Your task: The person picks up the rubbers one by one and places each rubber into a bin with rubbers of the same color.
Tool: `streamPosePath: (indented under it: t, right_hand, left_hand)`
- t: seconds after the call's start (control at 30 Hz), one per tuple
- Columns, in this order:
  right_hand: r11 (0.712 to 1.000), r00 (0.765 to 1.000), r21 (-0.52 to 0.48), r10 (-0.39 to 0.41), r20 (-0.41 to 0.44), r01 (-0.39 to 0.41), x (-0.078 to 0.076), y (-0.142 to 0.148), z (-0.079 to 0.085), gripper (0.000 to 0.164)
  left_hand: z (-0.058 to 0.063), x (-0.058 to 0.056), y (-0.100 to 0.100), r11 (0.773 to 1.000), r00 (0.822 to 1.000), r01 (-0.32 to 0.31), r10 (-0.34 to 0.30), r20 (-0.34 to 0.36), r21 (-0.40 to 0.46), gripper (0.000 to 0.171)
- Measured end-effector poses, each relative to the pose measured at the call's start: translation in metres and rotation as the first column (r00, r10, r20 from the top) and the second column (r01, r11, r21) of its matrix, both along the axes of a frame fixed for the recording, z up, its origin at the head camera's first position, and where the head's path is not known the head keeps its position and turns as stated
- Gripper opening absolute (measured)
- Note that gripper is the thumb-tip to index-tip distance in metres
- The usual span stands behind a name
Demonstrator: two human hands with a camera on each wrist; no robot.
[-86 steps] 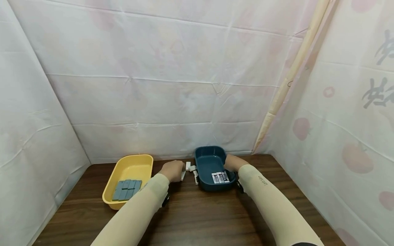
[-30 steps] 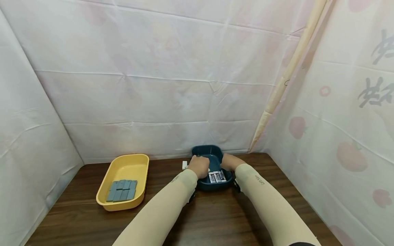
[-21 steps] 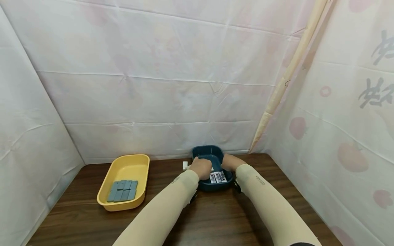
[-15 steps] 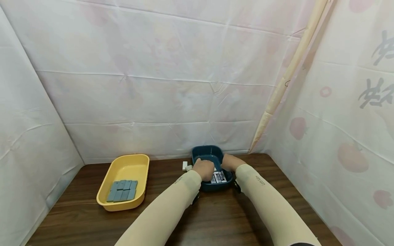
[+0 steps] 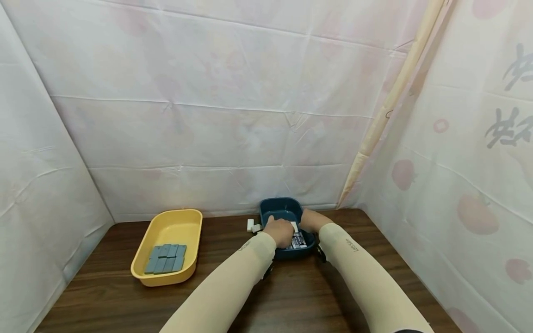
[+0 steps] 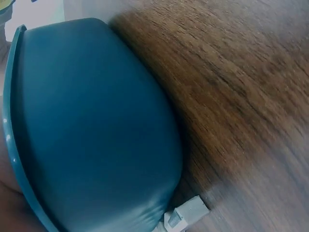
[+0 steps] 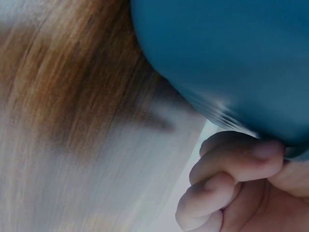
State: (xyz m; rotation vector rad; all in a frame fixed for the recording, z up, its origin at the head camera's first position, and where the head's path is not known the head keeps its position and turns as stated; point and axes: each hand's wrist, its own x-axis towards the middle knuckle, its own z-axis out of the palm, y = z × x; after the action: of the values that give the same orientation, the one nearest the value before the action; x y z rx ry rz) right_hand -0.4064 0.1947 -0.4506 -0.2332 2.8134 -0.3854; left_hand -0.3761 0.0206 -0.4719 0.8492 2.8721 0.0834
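Note:
My left hand point(image 5: 280, 232) is inside the dark blue basin point(image 5: 280, 203), knuckles up. At its fingertips shows a small white block point(image 5: 294, 226), which it pinches; the fingers themselves are mostly hidden. Just below lies a row of small pieces with black-and-white printed labels point(image 5: 299, 241), partly covered by this hand. My right hand point(image 5: 313, 220) grips the basin's right rim; in the right wrist view its curled fingers point(image 7: 241, 157) are against the rim. The left wrist view is mostly filled by the basin's outer wall point(image 6: 96, 125).
Small white blocks point(image 5: 250, 225) lie on the wooden table point(image 5: 291, 296) left of the blue basin. A yellow basin point(image 5: 193, 259) with several flat grey blocks point(image 5: 165, 258) stands farther left. White cloth walls point(image 5: 208, 138) enclose the back and sides.
My left hand has moved from the white blocks on the table into the blue basin, then slid rightward with the white block. My right hand stays at the rim.

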Motion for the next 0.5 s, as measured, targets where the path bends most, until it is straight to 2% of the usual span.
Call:
streamPosePath:
  t: [0.1,0.2,0.27,0.33,0.43,0.5]
  right_hand:
    - [1.0,1.0,-0.004,0.0,0.005,0.0,-0.001,-0.001,-0.001,0.018]
    - [1.0,1.0,-0.009,-0.021,0.017,0.022,-0.004,-0.001,-0.003,0.021]
    - [0.999,0.999,-0.001,-0.044,0.024,0.044,-0.006,-0.001,-0.005,0.031]
    - [0.998,0.998,0.011,-0.063,0.027,0.063,-0.008,-0.001,-0.008,0.043]
    - [0.997,0.997,0.032,-0.074,0.019,0.074,-0.01,-0.001,-0.012,0.048]
    - [0.997,0.997,0.04,-0.073,0.009,0.073,-0.011,0.0,-0.014,0.046]
  left_hand:
    - [0.007,0.005,-0.007,0.999,0.999,0.0,0.001,-0.038,0.033,0.03]
    - [0.016,0.008,-0.02,0.997,0.992,0.004,0.006,-0.127,0.082,0.025]
    - [0.023,0.008,-0.031,0.993,0.98,-0.009,0.032,-0.196,0.119,0.021]
    - [0.024,0.003,-0.044,0.985,0.969,-0.039,0.077,-0.234,0.166,0.023]
    - [0.026,-0.003,-0.065,0.959,0.956,-0.11,0.174,-0.235,0.26,0.029]
    - [0.025,-0.006,-0.08,0.929,0.954,-0.167,0.237,-0.183,0.331,0.026]
